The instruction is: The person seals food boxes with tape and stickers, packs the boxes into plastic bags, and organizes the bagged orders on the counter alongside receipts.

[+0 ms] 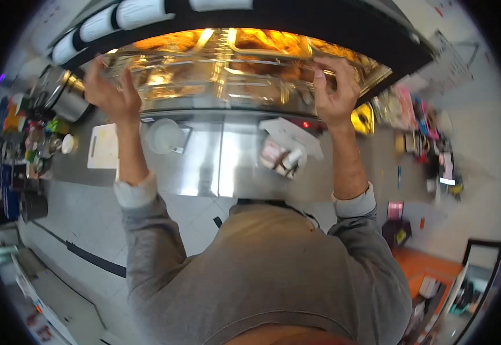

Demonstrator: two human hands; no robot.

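Observation:
Both bare hands are raised in front of a lit glass-fronted food display [227, 103]. My left hand [112, 95] is at its left end, fingers and thumb spread wide, with nothing visible between them. Near the right end, my right hand [339, 92] has its fingers loosely bent and the thumb a little apart from them; no held thing shows. Whether either hand touches the glass I cannot tell. Inside, metal trays [311, 49] hold browned food [268, 40] under orange light, on more than one level.
A steel counter [204, 167] runs below the display. On it are a white cutting board [102, 146], a round translucent lid or bowl [165, 136], and an open white box [285, 152] with packets. A steel appliance [69, 98] stands left; a yellow-lit tray [363, 119] is at right.

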